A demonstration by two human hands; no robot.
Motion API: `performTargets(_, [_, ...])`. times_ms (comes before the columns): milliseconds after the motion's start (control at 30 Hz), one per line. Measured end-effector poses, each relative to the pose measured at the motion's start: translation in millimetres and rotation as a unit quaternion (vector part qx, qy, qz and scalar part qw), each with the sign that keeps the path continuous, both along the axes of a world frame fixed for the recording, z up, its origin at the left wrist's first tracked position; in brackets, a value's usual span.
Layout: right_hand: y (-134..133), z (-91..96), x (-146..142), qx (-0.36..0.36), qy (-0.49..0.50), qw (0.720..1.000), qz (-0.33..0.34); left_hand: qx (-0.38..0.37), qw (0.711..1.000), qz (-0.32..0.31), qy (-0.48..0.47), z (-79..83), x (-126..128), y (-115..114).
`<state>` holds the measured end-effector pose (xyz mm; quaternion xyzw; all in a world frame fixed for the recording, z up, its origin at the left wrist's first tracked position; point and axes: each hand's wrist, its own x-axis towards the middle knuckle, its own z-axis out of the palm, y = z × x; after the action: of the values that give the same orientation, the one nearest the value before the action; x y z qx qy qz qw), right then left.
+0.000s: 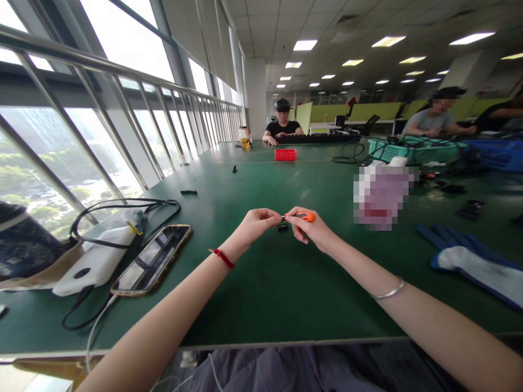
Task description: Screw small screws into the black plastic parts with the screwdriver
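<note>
In the head view, your right hand (308, 228) grips an orange-handled tool (306, 216), well in from the bench's (245, 310) near edge. Your left hand (258, 223) pinches at its tip, on what you cannot tell. Steady both wrists; mind the black piece (281, 227) below.

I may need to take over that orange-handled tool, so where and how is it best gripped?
Probably by the rounded orange end of the tool, pinched across the handle, coming from above and the person's right. That end shows above the right hand, which grips farther forward; the other end points toward the left hand. The tool looks roughly level.
</note>
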<state>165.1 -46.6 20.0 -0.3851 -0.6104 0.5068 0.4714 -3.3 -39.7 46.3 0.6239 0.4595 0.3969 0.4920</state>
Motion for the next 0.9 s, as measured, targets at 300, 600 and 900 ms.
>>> performTargets(300, [-2.8,0.3,2.0,0.036,-0.049,0.998,-0.029,0.063,0.997,-0.017,-0.028,-5.2,0.2,1.5])
performTargets(600, [-8.9,9.8,5.0,0.027,-0.071,0.997,-0.015,0.041,0.999,-0.028,-0.013,2.4,-0.2,-1.9])
performTargets(900, [-13.4,16.1,5.4,0.015,-0.091,0.995,-0.023,0.026,0.999,-0.027,-0.007,1.7,1.3,-2.6])
